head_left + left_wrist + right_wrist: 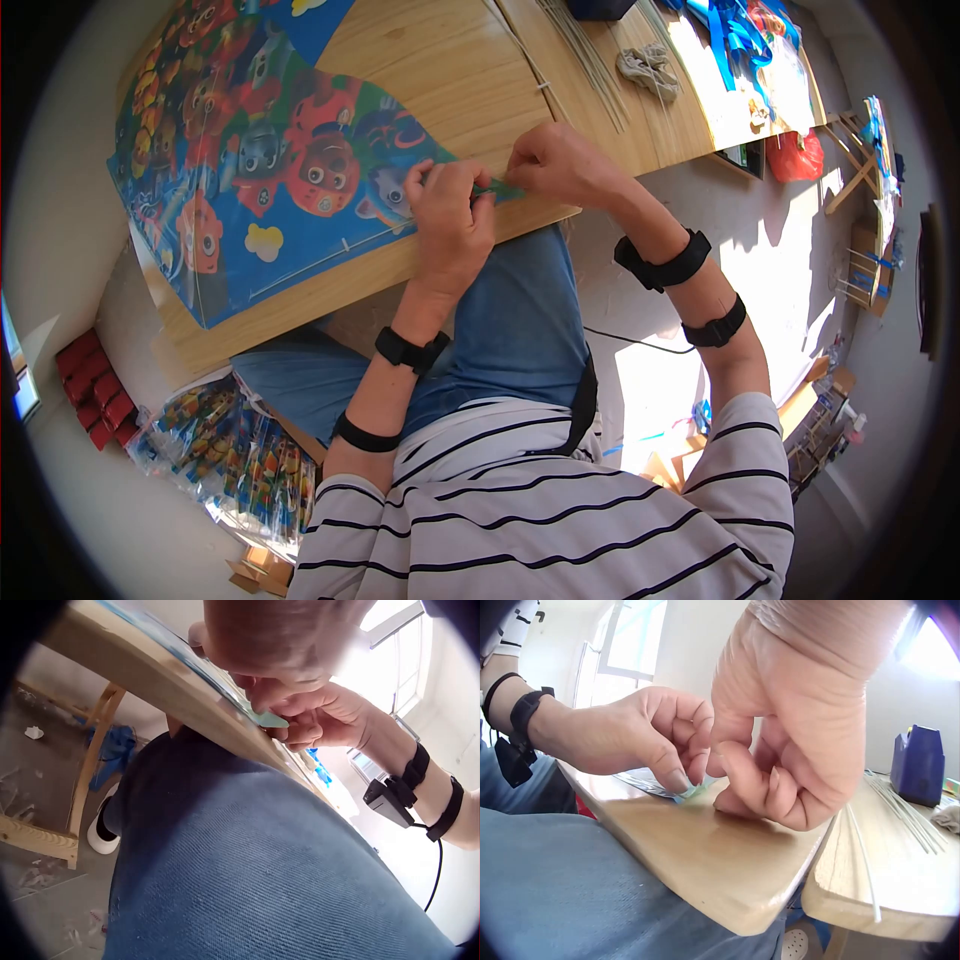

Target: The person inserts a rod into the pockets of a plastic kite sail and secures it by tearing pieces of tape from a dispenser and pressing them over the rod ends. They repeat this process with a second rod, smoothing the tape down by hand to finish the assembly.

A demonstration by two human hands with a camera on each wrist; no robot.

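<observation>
A large glossy blue sheet (225, 130) printed with cartoon characters lies over the wooden table, its narrow green tip (503, 188) at the front edge. My left hand (452, 215) pinches the sheet beside that tip with thumb and curled fingers. From the other side my right hand (570, 165) grips the tip's end, knuckles low over the wood. The right wrist view has both hands close together, the green corner (695, 795) between them. In the left wrist view a pale green piece (270, 720) shows at the right fingertips. The fingers hide most of the tip.
Thin rods (588, 65) and a bundle of cord (648, 70) lie on the adjoining table, near a dark blue box (917, 765). Blue ribbons (738, 45) sit at the far right. My jeans-covered leg (247, 847) is right under the table edge.
</observation>
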